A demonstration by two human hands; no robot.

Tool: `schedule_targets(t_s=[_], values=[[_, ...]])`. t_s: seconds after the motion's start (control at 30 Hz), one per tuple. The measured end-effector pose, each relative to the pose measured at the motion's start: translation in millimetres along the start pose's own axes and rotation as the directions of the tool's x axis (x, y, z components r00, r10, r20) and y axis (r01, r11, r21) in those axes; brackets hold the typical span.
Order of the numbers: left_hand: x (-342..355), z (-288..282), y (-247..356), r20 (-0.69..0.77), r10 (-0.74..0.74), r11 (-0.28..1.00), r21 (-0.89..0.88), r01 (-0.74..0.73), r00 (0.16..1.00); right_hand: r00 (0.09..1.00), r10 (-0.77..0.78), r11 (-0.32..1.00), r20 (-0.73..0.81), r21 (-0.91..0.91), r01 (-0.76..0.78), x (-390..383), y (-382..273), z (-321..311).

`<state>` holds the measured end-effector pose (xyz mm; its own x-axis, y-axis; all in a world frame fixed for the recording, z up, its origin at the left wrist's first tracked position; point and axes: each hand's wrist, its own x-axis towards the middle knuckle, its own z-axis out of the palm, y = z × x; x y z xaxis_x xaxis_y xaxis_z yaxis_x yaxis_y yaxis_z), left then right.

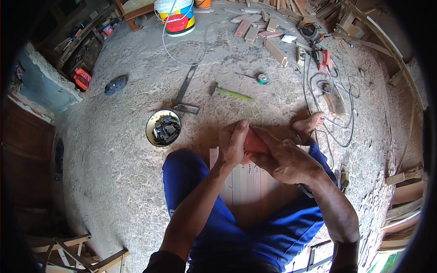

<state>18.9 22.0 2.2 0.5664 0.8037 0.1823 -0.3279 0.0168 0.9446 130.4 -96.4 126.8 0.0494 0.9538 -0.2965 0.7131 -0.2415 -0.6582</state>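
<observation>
As both hands' (232, 146) (290, 161) fingers (240, 131) clamp a red object (255, 144), the bucket's (175, 16) label (176, 22) seems illegible.

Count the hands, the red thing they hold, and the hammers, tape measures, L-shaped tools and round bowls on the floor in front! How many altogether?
Hands: 2, the left hand and the right hand
Red thing: 1
Hammer: 1
Tape measure: 1
L-shaped tool: 1
Round bowl: 1
Total: 7
</observation>
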Motion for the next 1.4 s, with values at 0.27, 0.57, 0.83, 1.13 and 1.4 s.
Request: schedule_targets(t_s=[0.27,0.57,0.83,1.13,1.4], values=[[-1,-8,-8,0.046,0.052,0.987,0.147,-0.058,0.998,1.000,0.008,1.000,0.014,-0.016,-0.007,0,-1,1],[-2,-8,-9,0.012,0.098,0.975,0.199,-0.099,0.995,1.000,0.002,1.000,-0.028,0.007,-0.002,2,2,11],[-7,-10,-9,0.088,0.008,0.989,0.143,-0.021,0.996,0.998,0.004,1.000,-0.057,0.029,-0.002,-2,1,16],[-13,-16,-28,0.057,0.176,0.950,0.253,-0.184,0.983,0.997,-0.018,1.000,-0.072,0.013,0.019,2,9,28],[-17,-20,-35,0.072,0.059,0.981,0.182,-0.071,0.996,0.999,-0.001,1.000,-0.054,0.010,0.002,6,17,34]])
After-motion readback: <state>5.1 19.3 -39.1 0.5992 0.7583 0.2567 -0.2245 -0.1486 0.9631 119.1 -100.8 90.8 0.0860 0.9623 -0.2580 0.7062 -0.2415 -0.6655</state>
